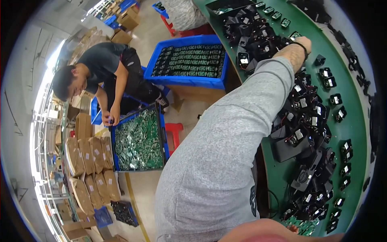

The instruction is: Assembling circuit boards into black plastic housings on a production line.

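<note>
My left hand (304, 42), with a dark band at the wrist, reaches to the far part of the green table (322, 109). It is beside a small black housing with a circuit board (294, 35), in line with several similar units. Its fingers are turned away, so their grip is hidden. At the lower edge a small part of my right hand (294, 229) shows by a pile of green circuit boards (308, 226); its fingers are mostly covered. Between the hands lies a long heap of black housings with wires (300, 109), and a grey speaker-like casing (303, 177) rests among them.
Left of the table stands a blue crate (185, 39) packed with boards in rows. Another blue bin (139, 139) holds loose green boards, where a co-worker (102, 68) sits bent over. Brown wrapped packages (86, 157) are stacked at left. Small units (336, 99) line the table's right side.
</note>
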`<state>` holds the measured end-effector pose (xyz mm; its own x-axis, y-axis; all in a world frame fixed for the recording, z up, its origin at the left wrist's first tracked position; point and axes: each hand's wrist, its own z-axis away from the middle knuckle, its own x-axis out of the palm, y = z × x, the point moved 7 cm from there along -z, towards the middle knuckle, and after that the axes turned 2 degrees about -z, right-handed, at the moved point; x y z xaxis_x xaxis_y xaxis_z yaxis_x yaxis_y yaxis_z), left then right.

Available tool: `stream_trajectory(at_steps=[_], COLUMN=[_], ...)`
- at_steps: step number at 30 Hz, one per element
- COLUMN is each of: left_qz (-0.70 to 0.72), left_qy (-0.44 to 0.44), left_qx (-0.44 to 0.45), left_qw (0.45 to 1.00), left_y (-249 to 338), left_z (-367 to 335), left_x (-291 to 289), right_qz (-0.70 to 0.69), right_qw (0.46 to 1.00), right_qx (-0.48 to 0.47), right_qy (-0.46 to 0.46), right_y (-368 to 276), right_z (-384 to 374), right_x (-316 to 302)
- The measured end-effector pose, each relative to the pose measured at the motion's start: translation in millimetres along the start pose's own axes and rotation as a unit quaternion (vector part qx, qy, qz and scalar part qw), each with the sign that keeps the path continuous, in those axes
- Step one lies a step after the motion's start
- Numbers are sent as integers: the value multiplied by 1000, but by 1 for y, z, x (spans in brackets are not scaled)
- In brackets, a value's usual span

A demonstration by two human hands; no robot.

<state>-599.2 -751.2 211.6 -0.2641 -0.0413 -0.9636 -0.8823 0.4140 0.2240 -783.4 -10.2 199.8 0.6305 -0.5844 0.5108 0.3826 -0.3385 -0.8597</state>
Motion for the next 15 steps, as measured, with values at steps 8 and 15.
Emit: stream_trajectory(at_steps=[8, 15], left_qz=[-147, 49], left_qy=[-120, -95], left_qx=[-58, 90], left_qw=[980, 990], left_y=[-1, 43], left_z=[-70, -36], left_x=[8, 6], right_qz=[689, 213], right_qw=[613, 924], right_qx=[-387, -92], right_qy=[27, 303], right_y=[-29, -30], right_z=[-2, 14], right_x=[67, -5])
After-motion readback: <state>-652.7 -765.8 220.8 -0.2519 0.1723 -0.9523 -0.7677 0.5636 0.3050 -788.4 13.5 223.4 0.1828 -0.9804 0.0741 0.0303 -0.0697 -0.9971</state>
